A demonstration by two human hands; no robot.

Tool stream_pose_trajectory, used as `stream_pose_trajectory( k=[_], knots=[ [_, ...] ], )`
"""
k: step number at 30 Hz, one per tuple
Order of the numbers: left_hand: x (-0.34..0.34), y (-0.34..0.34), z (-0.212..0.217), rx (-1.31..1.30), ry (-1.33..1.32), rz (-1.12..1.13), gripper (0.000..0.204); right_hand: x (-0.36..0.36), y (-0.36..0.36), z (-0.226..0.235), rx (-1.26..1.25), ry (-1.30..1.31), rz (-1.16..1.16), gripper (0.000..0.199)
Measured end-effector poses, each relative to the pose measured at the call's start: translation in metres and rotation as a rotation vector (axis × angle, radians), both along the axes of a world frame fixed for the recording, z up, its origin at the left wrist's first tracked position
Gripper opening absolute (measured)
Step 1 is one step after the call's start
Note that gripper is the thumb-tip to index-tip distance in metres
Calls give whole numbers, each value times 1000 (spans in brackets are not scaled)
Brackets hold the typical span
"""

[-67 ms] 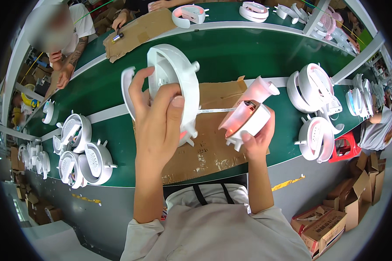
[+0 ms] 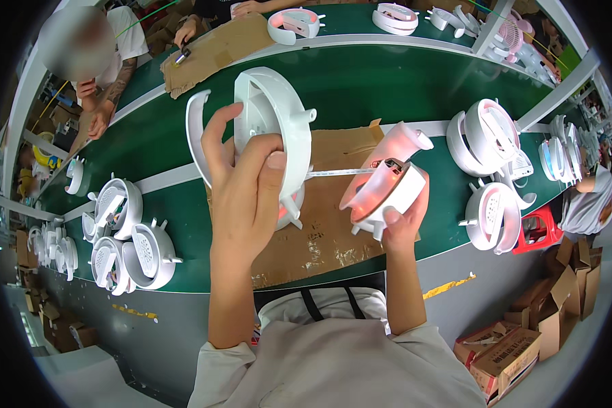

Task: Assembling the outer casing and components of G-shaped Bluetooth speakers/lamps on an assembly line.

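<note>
My left hand is clamped on the white ring housing, held upright; my right hand is clamped under the pink motor part, both clear above the desk, cable between.

The head camera is looking steeply down from the person's own head, riding close above the raised left hand and right hand, whose forearms are coming up from the lower edge. It is facing forward across the green workbench, which is bending in an arc under the fisheye lens. Black corners are ringing the round picture. The far rim is taking in another person's hands at upper left, and cardboard boxes on the floor are showing at lower right.
</note>
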State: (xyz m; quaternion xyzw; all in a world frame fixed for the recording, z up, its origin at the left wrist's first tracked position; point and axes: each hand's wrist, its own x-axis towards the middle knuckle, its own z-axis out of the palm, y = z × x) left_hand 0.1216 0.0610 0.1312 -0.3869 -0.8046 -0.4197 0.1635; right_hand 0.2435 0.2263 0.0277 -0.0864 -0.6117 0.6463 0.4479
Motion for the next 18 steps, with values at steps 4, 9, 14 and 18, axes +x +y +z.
stream_pose_trajectory(
  k=[4, 9, 14, 18],
  knots=[
    [-6, -6, 4, 199, 16, -330, 18, -6, 4, -15, -793, 483, 655, 82],
    [21, -4, 0, 517, -309, -533, 67, -1, 15, -11, -920, 634, 999, 91],
    [42, -22, 0, 263, -409, -486, 66, -4, -6, 8, -1134, 767, 973, 101],
    [52, -14, -4, 146, -377, -453, 63, -10, -13, 25, -1021, 1010, 1210, 97]
  ],
)
